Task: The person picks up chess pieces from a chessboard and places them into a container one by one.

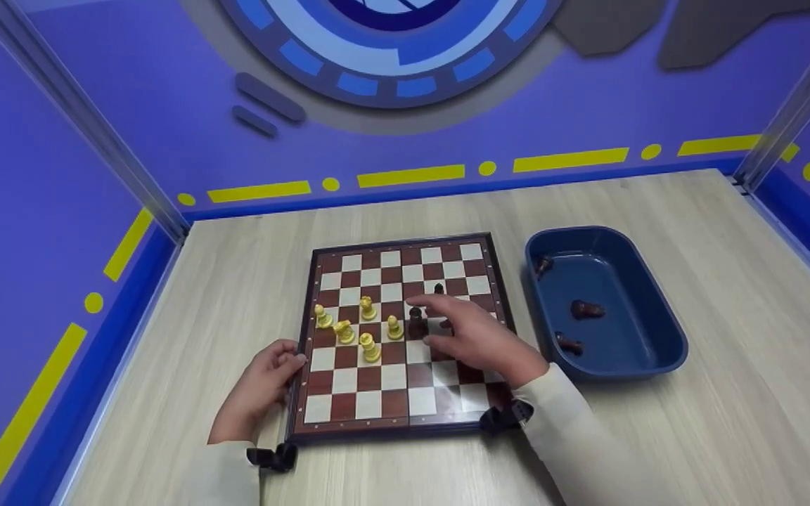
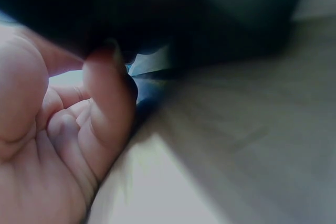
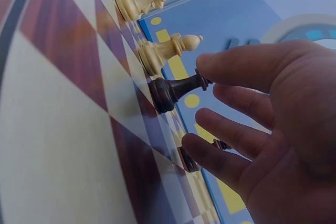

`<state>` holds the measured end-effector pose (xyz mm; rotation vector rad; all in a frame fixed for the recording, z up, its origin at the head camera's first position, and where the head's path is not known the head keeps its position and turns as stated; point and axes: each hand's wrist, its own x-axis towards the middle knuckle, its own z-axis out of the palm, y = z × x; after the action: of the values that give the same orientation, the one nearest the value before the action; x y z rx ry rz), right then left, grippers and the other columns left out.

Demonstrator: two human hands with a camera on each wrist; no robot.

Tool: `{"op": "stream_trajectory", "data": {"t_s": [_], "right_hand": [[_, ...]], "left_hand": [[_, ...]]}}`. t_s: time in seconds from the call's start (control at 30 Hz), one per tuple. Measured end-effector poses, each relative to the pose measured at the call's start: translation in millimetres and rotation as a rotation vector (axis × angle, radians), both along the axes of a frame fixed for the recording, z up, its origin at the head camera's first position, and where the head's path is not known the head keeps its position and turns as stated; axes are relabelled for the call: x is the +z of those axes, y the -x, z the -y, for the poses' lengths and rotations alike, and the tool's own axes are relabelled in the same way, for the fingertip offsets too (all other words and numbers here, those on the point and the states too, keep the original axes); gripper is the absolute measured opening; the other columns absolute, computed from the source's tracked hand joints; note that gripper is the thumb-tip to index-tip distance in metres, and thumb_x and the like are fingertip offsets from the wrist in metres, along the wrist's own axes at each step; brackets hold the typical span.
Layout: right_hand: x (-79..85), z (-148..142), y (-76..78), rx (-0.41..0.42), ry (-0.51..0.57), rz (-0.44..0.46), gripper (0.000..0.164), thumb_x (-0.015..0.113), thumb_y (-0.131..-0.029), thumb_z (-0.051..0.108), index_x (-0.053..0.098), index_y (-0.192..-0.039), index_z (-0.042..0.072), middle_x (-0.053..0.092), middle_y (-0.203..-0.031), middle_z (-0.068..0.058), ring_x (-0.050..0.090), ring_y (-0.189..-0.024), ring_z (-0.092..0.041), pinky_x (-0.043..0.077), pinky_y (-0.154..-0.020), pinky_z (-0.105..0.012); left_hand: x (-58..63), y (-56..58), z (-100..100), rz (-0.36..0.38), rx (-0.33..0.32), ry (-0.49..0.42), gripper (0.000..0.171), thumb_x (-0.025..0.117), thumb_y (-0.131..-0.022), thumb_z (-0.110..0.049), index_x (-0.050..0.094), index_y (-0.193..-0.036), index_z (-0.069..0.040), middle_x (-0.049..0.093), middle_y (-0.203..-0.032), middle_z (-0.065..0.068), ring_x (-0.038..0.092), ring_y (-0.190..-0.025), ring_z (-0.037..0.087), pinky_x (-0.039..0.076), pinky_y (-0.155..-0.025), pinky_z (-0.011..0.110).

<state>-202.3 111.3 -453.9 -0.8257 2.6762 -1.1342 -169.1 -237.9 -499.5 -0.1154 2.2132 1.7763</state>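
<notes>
A chessboard with brown and white squares lies on the table. My left hand grips its left edge; in the left wrist view the thumb and fingers meet the dark edge. Over the board, my right hand has thumb and index finger spread on either side of a dark chess piece, which stands upright. In the right wrist view the thumb covers that piece's top, so contact is uncertain. Beside it stands a pale bishop, near a pale king and a pale knight.
Two more pale pieces, one crowned and one at the left, stand on the board. Another dark piece is just beyond my right hand. A blue tray right of the board holds three dark pieces lying down.
</notes>
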Motion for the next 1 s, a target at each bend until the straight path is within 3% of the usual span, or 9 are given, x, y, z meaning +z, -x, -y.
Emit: {"op": "stream_trajectory", "data": {"t_s": [0.5,0.77,1.0], "right_hand": [[-1.8,2.8,-1.2,0.019,0.006,-0.023,0.048,0.063,-0.094,0.019,0.05,-0.139,0.027,0.055,-0.14,0.001,0.057,-0.124,-0.025,0.046,-0.103,-0.043],[-4.2,6.9,1.2,-0.051,0.057,-0.124,0.027,0.064,-0.092,0.011,0.064,-0.117,0.019,0.068,-0.116,0.001,0.066,-0.106,-0.019,0.053,-0.091,-0.039],[-5.7,9.1,1.9,-0.059,0.086,-0.205,0.015,0.067,-0.089,0.008,0.067,-0.103,0.014,0.071,-0.1,0.001,0.069,-0.094,-0.017,0.056,-0.084,-0.037]], "left_hand": [[0.4,-0.9,-0.8,0.008,0.007,-0.008,0.03,0.053,-0.1,-0.013,0.044,-0.122,0.003,0.06,-0.079,-0.003,0.055,-0.056,0.008,0.044,-0.044,0.024],[1.2,-0.6,-1.2,-0.004,0.0,0.01,0.029,0.053,-0.1,-0.014,0.044,-0.122,0.004,0.059,-0.078,-0.003,0.053,-0.055,0.007,0.043,-0.043,0.024],[0.4,-0.1,-0.5,-0.001,-0.002,0.012,0.03,0.053,-0.1,-0.014,0.044,-0.123,0.004,0.061,-0.078,-0.003,0.053,-0.055,0.007,0.043,-0.043,0.024]]}}
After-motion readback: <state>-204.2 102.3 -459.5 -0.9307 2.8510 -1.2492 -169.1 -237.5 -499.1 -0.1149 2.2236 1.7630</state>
